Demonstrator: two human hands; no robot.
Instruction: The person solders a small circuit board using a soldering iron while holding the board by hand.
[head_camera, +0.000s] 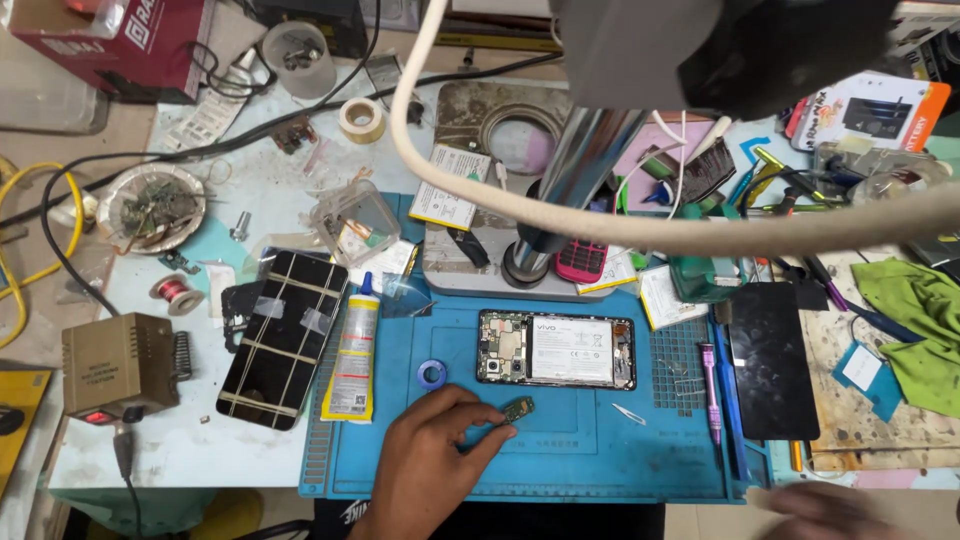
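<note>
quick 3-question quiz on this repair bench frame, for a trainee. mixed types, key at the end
1. True or false: the opened phone lies on the blue mat with its back cover off.
2. What does the left hand pinch at its fingertips? A) small circuit board B) glue tube C) pink screwdriver
3. Which thing lies directly left of the glue tube?

Key:
1. True.
2. A, the small circuit board.
3. The dark screen panel bound with rubber bands.
</note>
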